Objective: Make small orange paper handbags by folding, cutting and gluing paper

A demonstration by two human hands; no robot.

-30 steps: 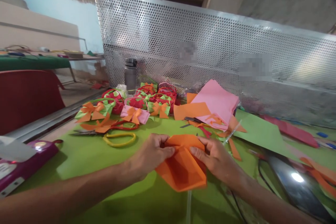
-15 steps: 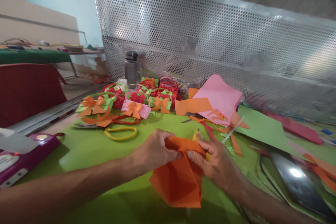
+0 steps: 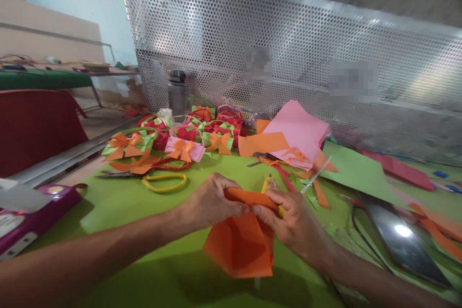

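Between my hands is a folded orange paper, its top edge bent over and its lower part hanging open like a pocket above the green tabletop. My left hand pinches the upper left part, thumb in front and fingers behind. On the upper right, my right hand grips the same paper, its thumb close to the left thumb. Just behind the right fingers lies a yellow glue gun or tube with a dark tip, partly hidden. Yellow-handled scissors rest beyond my left hand.
Small paper baskets with orange bows stand at the back, near a grey bottle. Pink sheets, a green sheet and orange scraps lie right. A phone is at right, a purple power strip at left.
The top edge of the orange paper is folded over further, and my thumbs sit close together on it. The whole view has shifted slightly.
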